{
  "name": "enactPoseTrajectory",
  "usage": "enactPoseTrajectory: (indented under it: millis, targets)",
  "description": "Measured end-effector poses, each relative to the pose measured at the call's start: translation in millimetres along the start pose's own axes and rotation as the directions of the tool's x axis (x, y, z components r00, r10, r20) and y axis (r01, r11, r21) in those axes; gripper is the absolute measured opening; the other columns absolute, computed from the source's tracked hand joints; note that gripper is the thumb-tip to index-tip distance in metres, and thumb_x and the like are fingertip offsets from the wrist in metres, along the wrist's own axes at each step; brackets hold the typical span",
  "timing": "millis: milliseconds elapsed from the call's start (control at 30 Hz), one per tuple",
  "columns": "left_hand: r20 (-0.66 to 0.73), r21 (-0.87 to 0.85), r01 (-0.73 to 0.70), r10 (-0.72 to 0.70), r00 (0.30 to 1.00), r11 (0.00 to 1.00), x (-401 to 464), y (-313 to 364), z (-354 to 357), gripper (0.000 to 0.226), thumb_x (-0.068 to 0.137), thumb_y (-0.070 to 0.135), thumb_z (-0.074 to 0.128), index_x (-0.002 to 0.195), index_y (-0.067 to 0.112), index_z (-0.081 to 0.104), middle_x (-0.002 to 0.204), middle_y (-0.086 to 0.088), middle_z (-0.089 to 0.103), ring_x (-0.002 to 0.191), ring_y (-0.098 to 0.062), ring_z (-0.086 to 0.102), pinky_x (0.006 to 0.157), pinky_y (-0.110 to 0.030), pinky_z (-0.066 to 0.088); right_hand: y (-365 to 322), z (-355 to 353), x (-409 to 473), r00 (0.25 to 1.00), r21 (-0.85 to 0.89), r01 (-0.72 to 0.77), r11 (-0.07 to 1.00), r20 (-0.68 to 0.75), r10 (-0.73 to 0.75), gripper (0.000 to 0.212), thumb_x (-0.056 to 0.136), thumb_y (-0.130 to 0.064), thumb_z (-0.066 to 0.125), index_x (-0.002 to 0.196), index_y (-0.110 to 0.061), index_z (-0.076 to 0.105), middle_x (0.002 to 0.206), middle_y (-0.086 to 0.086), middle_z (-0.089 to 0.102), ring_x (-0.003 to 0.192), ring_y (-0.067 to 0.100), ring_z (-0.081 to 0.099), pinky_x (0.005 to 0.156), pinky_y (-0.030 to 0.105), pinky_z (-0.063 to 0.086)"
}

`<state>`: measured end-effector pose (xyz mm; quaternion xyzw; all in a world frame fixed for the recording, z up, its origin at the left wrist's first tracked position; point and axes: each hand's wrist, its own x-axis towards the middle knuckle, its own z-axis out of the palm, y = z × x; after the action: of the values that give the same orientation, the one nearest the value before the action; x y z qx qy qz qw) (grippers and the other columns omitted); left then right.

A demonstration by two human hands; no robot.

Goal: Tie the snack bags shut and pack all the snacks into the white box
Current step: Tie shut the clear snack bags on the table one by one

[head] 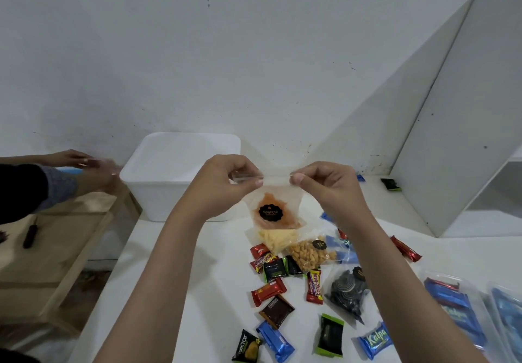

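Packing looks barely begun. The left hand (226,177) and right hand (322,182) each pinch the top edge of a clear plastic bag of orange chips with a black label (272,211), held up and hanging below the fingertips. The white rectangular plastic box (169,173) sits just behind the left fingers, its inside hidden. Below the fingers, other filled bags (306,252) and wrapped bars (268,293) lie loose on the white table (197,292).

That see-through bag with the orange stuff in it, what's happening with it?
A person's left hand and right hand pinch the top edge of the clear plastic bag of orange chips, holding it up over the white table. Other snack bags and wrapped bars lie below. The white plastic box waits behind.
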<state>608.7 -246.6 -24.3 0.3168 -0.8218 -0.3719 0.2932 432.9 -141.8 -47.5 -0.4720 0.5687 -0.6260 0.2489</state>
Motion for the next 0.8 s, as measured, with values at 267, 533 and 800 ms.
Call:
enactPoseTrajectory:
  millis: [267,533,800]
  targets:
    - [0.078,-0.227,0.06,-0.043,0.996,0.972,-5.3,-3.5,8.5,0.032,0.071,0.001,0.079,0.095,0.02,0.068,0.069,0.004,0.067,0.069,-0.007,0.063,0.079,-0.027,0.051,-7.0,1.4,-13.8,0.924,-0.116,-0.201,0.973,0.308,0.228,0.015,0.09,-0.015,0.062,0.088,-0.004,0.071,0.09,0.008,0.076,0.069,0.027,0.072,0.073,0.049,0.052]
    - [-0.214,-0.161,0.296,-0.326,0.921,0.941,-6.6,-5.0,38.7,0.031,0.08,0.041,0.071,0.089,0.014,0.061,0.083,0.004,0.068,0.072,-0.01,0.068,0.062,-0.022,0.045,2.6,5.9,-17.9,0.964,-0.03,-0.263,0.964,0.031,0.264,0.011,0.082,-0.011,0.072,0.072,-0.013,0.072,0.084,0.015,0.075,0.076,0.026,0.073,0.064,0.027,0.053]
    - [0.087,-0.422,0.37,-0.369,0.925,0.828,-14.9,-4.8,59.6,0.014,0.083,0.02,0.071,0.083,0.007,0.069,0.072,-0.008,0.073,0.064,-0.016,0.069,0.069,-0.035,0.059,17.1,8.7,-31.8,0.905,0.042,-0.424,0.905,0.062,0.421,0.008,0.074,-0.01,0.078,0.075,-0.005,0.073,0.095,-0.006,0.076,0.084,0.011,0.071,0.068,0.033,0.05]
